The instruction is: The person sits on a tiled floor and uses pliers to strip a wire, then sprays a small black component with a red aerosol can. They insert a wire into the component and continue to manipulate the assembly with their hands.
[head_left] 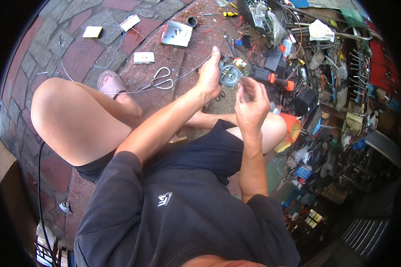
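Observation:
My left hand [208, 74] holds a round grey metal part [231, 74] with an open, recessed face and a brass-coloured piece near its top. The left thumb points up, away from me, and the fingers are mostly hidden behind the part. At the part's right edge my right hand [254, 100] has its thumb and fingertips pinched together; whatever lies between them is too small to make out. A thin pale cord [182, 75] runs from near my left hand across the ground to the left. Scissors [159, 80] with pale handles lie left of that hand.
Beyond the scissors is an open white box [177, 33] with small dark pieces, beside a black cap [192, 22]. Small cartons [144, 58] lie left. A black-and-orange tool [276, 80] and cluttered parts fill the right, near an orange-yellow container [290, 131].

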Demonstrator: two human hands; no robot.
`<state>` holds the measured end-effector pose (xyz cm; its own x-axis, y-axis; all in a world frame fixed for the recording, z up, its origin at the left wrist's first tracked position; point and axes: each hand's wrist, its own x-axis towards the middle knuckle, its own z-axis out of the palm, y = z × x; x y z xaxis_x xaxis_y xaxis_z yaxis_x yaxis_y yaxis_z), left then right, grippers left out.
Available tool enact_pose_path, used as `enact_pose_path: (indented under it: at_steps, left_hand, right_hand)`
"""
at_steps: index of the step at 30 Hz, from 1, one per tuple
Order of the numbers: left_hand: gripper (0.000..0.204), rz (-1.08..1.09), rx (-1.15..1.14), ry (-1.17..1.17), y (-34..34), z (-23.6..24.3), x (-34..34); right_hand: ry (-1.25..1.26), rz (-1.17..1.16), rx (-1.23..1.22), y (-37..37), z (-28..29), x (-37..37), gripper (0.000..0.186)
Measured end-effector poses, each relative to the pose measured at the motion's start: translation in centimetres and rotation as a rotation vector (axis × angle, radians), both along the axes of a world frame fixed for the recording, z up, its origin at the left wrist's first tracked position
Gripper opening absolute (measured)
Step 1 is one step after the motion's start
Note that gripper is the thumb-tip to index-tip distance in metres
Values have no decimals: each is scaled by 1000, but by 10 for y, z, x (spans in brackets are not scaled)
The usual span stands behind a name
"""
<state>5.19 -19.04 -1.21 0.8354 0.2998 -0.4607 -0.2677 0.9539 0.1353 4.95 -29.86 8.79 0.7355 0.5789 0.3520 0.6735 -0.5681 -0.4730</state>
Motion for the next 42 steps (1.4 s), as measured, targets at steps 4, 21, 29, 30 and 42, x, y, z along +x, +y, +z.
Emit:
enact_pose_path:
  at_steps: [4, 21, 29, 30, 42]
  left_hand:
    - [52, 30, -5, 0, 0, -1, 0]
    - [58, 34, 197, 32, -7, -11, 5]
    - [57, 16, 185, 48, -7, -19, 6]
    - [57, 3, 144, 40, -6, -20, 5]
    - [50, -21, 39, 133, 2, -20, 4]
  right_hand:
    - [3, -3, -57, 2, 2, 1, 17]
    - [-2, -11, -147, -4, -5, 8, 17]
    - [94, -24, -177, -1, -9, 10, 21]
    - [99, -16, -170, -1, -10, 11, 21]
    - [-10, 63, -168, -1, -24, 20, 16]
